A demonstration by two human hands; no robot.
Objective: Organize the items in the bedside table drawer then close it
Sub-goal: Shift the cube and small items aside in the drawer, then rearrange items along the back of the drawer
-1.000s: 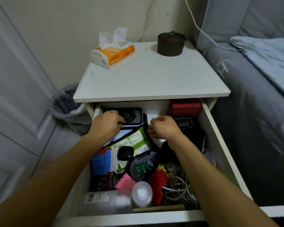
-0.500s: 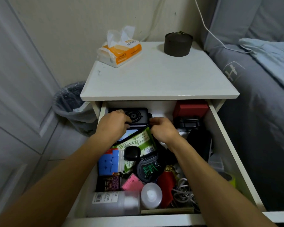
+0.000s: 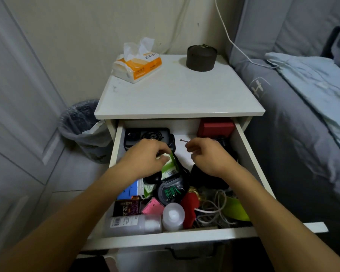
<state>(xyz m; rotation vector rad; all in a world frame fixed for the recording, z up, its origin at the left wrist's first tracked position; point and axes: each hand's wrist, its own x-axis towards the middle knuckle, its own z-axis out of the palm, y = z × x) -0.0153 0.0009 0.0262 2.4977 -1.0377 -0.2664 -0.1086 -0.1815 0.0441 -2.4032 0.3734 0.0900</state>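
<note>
Since the earlier frame, the right hand point(image 3: 208, 156) has lifted off the black device point(image 3: 147, 135) and now pinches a thin cotton swab point(image 3: 184, 141) above the drawer's point(image 3: 241, 142) white floor. This open drawer holds the device at the back left, a red box point(image 3: 215, 127) back right, a green packet point(image 3: 170, 167), a cube point(image 3: 131, 190), bottles and cables. On the bedside table point(image 3: 177, 95) stand a tissue pack point(image 3: 137, 63) and a dark tin point(image 3: 201, 57). The left hand point(image 3: 145, 160), fingers curled, grips the packet's top.
</note>
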